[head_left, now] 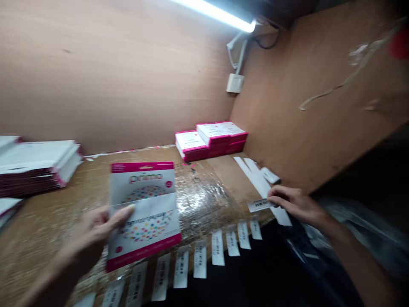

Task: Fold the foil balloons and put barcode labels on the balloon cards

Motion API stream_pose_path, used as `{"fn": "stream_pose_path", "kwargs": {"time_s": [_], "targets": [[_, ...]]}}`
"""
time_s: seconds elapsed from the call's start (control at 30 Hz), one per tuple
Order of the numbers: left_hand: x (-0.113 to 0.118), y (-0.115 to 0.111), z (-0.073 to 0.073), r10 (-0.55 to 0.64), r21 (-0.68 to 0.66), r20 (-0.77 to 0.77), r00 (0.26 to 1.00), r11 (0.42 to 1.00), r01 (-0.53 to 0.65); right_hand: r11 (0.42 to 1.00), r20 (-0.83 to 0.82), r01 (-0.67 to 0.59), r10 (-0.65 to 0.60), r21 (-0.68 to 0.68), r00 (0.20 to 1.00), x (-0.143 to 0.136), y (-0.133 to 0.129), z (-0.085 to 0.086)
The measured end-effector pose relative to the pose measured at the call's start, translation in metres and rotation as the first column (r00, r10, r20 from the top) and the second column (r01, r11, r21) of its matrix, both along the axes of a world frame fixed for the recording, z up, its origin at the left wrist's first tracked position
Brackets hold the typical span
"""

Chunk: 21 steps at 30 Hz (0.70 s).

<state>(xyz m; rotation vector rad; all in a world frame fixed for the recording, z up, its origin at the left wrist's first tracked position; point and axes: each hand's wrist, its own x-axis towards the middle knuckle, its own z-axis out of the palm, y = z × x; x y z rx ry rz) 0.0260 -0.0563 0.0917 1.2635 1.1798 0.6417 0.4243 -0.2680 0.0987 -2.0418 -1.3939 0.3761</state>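
Note:
My left hand (110, 224) grips a flat white and pink printed package (145, 213) by its left side, thumb on the front. The package carries the word "prima" and a pattern of coloured dots, and it is tilted up above the tabletop. Between the thumb and fingers of my right hand (295, 202) is a white barcode label (259, 205), held by its right end. Below, a row of several barcode labels (218, 247) hangs along the table's front edge. White paper strips (252, 175) lie just beyond my right hand.
Stacks of pink and white packages (212, 138) stand in the back right corner. More piled packages (38, 164) are at the left. Brown walls rise behind and at the right, under a lit tube lamp (220, 15). Clear tape covers part of the cardboard tabletop (204, 192).

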Motion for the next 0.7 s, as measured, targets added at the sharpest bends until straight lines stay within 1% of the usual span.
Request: {"fn": "stream_pose_path", "kwargs": {"time_s": [0.03, 0.07, 0.1, 0.13, 0.2, 0.23, 0.3, 0.37, 0.47, 0.53, 0.63, 0.7], "targets": [[0.000, -0.001, 0.001, -0.070, -0.008, 0.067, 0.995, 0.997, 0.071, 0.997, -0.126, -0.003, 0.013, 0.082, 0.992, -0.022, 0.015, 0.007], [0.000, -0.001, 0.002, -0.098, -0.003, 0.126, 0.987, 0.995, 0.100, 0.989, -0.261, -0.029, 0.066, 0.143, 0.963, -0.048, 0.032, 0.012], [0.001, -0.002, 0.002, -0.103, 0.011, 0.162, 0.981, 0.995, 0.103, 0.980, -0.372, -0.084, 0.147, 0.180, 0.917, -0.077, 0.051, 0.015], [0.001, -0.003, 0.003, -0.090, 0.030, 0.183, 0.979, 0.996, 0.086, 0.966, -0.448, -0.145, 0.230, 0.215, 0.864, -0.107, 0.069, 0.016], [0.001, -0.003, 0.003, -0.046, 0.074, 0.188, 0.981, 0.997, 0.033, 0.934, -0.520, -0.247, 0.351, 0.260, 0.779, -0.163, 0.104, 0.016], [-0.001, -0.003, 0.003, -0.025, 0.097, 0.186, 0.982, 0.995, 0.006, 0.917, -0.532, -0.286, 0.395, 0.278, 0.749, -0.185, 0.119, 0.014], [-0.007, -0.002, 0.003, -0.007, 0.129, 0.191, 0.982, 0.991, -0.018, 0.892, -0.534, -0.337, 0.450, 0.300, 0.716, -0.215, 0.145, 0.009], [-0.016, 0.001, 0.002, -0.018, 0.147, 0.209, 0.978, 0.989, -0.014, 0.881, -0.530, -0.361, 0.472, 0.305, 0.705, -0.228, 0.164, 0.004], [-0.029, 0.005, 0.000, -0.006, 0.181, 0.216, 0.976, 0.983, -0.034, 0.887, -0.529, -0.352, 0.460, 0.298, 0.713, -0.233, 0.184, -0.004], [-0.034, 0.008, -0.002, 0.011, 0.192, 0.217, 0.976, 0.980, -0.054, 0.890, -0.532, -0.353, 0.455, 0.287, 0.714, -0.234, 0.192, -0.009], [-0.038, 0.011, -0.002, 0.017, 0.184, 0.225, 0.974, 0.981, -0.060, 0.879, -0.512, -0.382, 0.477, 0.285, 0.714, -0.238, 0.201, -0.016], [-0.040, 0.013, -0.003, 0.020, 0.189, 0.219, 0.975, 0.980, -0.063, 0.874, -0.484, -0.394, 0.485, 0.283, 0.728, -0.240, 0.205, -0.020]]}}
